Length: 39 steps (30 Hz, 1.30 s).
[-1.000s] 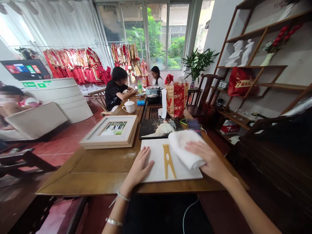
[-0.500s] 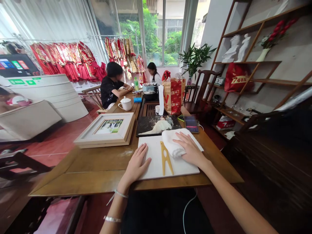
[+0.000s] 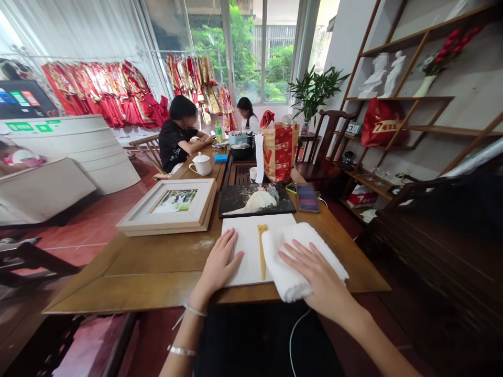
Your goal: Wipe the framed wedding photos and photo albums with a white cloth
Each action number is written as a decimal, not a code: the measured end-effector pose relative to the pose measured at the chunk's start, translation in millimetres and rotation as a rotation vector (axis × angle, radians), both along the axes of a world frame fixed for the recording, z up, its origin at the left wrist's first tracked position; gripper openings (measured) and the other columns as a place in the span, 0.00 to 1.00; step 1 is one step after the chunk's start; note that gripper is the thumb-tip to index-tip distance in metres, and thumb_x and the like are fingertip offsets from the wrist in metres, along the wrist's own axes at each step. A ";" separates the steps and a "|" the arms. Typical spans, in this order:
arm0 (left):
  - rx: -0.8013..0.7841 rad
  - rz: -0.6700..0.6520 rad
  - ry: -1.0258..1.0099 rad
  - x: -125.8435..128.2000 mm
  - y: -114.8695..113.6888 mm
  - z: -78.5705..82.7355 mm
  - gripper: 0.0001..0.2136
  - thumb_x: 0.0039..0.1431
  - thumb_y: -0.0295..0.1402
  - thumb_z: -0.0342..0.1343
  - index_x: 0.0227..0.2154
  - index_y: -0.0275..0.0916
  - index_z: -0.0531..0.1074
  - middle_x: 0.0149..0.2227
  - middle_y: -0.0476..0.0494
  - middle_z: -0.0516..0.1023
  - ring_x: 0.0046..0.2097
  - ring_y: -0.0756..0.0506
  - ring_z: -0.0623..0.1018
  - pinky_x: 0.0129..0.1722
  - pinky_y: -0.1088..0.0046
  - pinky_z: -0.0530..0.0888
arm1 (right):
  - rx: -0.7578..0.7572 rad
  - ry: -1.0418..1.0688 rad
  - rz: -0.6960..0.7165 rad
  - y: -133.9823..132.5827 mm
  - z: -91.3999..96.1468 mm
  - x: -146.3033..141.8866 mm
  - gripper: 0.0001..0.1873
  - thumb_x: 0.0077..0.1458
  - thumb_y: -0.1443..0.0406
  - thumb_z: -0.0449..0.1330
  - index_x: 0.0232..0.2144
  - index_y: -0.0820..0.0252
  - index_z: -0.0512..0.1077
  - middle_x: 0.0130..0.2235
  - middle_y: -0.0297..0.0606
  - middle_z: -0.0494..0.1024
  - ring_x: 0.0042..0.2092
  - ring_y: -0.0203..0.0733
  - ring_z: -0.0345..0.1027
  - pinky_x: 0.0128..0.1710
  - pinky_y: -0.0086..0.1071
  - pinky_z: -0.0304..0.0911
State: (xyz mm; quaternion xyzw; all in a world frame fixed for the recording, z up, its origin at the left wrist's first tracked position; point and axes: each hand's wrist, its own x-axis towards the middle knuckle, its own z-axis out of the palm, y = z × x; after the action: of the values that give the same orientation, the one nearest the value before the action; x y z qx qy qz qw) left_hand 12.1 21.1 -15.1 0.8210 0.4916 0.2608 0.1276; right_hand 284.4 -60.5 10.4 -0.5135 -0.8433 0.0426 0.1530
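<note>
A white board [image 3: 247,243] lies flat at the near edge of the wooden table [image 3: 157,272]. My left hand [image 3: 218,264] rests flat on its left edge, fingers spread. My right hand [image 3: 314,272] presses flat on a folded white towel [image 3: 301,259] that covers the board's right part and reaches over the table's front edge. A yellow forked wooden piece [image 3: 261,248] lies on the board between my hands, partly under the towel.
Beyond the board lie a dark photo print [image 3: 255,200], a phone [image 3: 307,198] and a stack of pale picture frames [image 3: 171,207]. Farther off stand a red paper bag [image 3: 278,152] and a white teapot [image 3: 201,163]. Two people sit at the far end. Shelves stand to the right.
My right hand has drawn the towel from the board's far right corner toward me, down to the front edge. My left hand has stayed on the board's left edge.
</note>
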 end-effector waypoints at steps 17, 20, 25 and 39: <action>-0.013 -0.021 0.005 -1.5 -0.7 5.0 0.25 0.62 0.39 0.46 0.60 0.35 0.59 0.64 0.36 0.59 0.66 0.39 0.55 0.64 0.54 0.56 | -0.059 0.030 -0.131 100.4 17.5 -9.3 0.38 0.43 0.74 0.53 0.60 0.58 0.61 0.64 0.41 0.58 0.66 0.48 0.44 0.63 0.50 0.38; -0.011 -0.022 -0.008 -1.5 0.0 5.1 0.25 0.62 0.39 0.46 0.60 0.36 0.59 0.63 0.37 0.60 0.66 0.39 0.56 0.64 0.54 0.56 | -0.048 0.022 -0.142 98.4 14.1 -19.4 0.37 0.46 0.72 0.54 0.60 0.58 0.60 0.64 0.43 0.57 0.66 0.51 0.42 0.63 0.52 0.36; -0.015 -0.018 -0.017 -1.6 0.9 3.6 0.25 0.62 0.39 0.47 0.60 0.36 0.59 0.64 0.37 0.59 0.66 0.39 0.56 0.64 0.54 0.56 | -0.011 -0.019 -0.064 49.4 5.5 -21.3 0.40 0.44 0.73 0.55 0.61 0.55 0.58 0.65 0.41 0.56 0.66 0.51 0.40 0.64 0.52 0.34; -0.025 -0.031 -0.001 -1.6 -2.0 7.3 0.24 0.62 0.38 0.46 0.60 0.37 0.60 0.64 0.38 0.59 0.66 0.39 0.56 0.64 0.55 0.56 | -0.076 -0.007 -0.063 33.2 14.9 6.5 0.45 0.38 0.76 0.52 0.62 0.53 0.57 0.65 0.36 0.56 0.66 0.45 0.42 0.64 0.49 0.37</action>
State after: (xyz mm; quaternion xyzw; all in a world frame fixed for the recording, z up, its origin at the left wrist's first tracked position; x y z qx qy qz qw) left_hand 10.5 19.1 -7.8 0.8268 0.4818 0.2530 0.1421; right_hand 290.9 -27.3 25.3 -0.5453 -0.8250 0.0682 0.1317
